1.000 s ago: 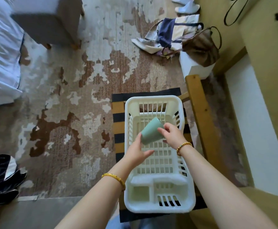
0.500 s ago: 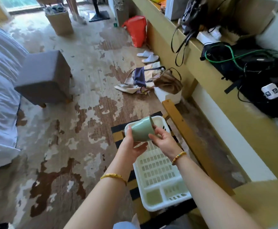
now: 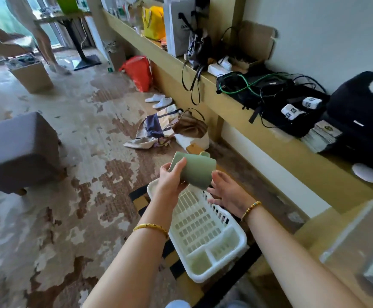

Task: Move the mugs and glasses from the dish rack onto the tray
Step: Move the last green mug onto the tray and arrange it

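Left hand [image 3: 170,183] grips a pale green ceramic mug [image 3: 194,171], tilted on its side, above the far end of the white plastic dish rack [image 3: 205,236]. Right hand [image 3: 227,192], fingers spread and loose, just beside the mug, over the rack's rim.

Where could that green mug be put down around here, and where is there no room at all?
The white dish rack below the hands looks empty; its slatted floor is free. Bare carpet lies open between the grey stool and the bags. The ledge by the wall is crowded with cables, bags and boxes. The left hand holds the mug.
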A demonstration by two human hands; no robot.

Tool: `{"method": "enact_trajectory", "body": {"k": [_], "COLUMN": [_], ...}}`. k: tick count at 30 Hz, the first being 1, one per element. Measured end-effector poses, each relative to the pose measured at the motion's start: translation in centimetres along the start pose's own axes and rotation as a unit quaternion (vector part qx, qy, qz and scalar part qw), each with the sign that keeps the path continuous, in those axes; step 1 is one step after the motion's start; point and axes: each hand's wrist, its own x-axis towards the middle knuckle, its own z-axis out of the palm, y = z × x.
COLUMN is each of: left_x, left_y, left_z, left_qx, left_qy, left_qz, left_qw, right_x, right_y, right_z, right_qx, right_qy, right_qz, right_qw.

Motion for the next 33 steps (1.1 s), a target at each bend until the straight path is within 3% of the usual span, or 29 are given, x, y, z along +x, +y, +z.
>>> {"method": "enact_trajectory", "body": {"k": [3,9,13,18,23,27,30,33], "left_x": [-1.0,-5.3,-9.3,-14.3,-20.6,-25.3,-28.6,-31.9], "left_y": [-0.7,-3.3,-5.9,-10.4,-15.4,-19.0,-21.3,-23.6], "left_z": [3.1,12.5,19.3,26.3,33.6,38.9,42.1,44.9], "left_qx": [0.051,0.011,0.016,0.117,0.141,0.160,0.210,0.256], "left_qy": [-0.082,-0.207,-0.219,-0.314,-0.393,-0.485,-0.565,-0.613], "left_qz": [0.021,0.034,0.059,0.093,0.087,0.062,0.045,0.065], "left_qw": [0.995,0.978,0.974,0.938,0.904,0.857,0.797,0.745], "right_x": [-2.7,-9.4,-14.9,-23.8,-32.4,-39.8,-44.6,-48.4], "right_y": [-0.6,-1.2,-2.3,-1.6,0.6,2.2,3.9,5.3], "right_z": [-2.1,-7.5,-11.8,-19.2,-25.9,-30.2,-32.4,-34.2], "right_qx": [0.101,0.184,0.160,0.146,0.057,-0.075,-0.175,-0.199], "right_qy": [-0.003,0.050,0.136,0.203,0.361,0.512,0.559,0.601], "right_qz": [-0.010,-0.098,-0.144,-0.150,-0.157,-0.176,-0.144,-0.114], "right_qw": [0.995,0.977,0.967,0.957,0.918,0.837,0.797,0.766]}}
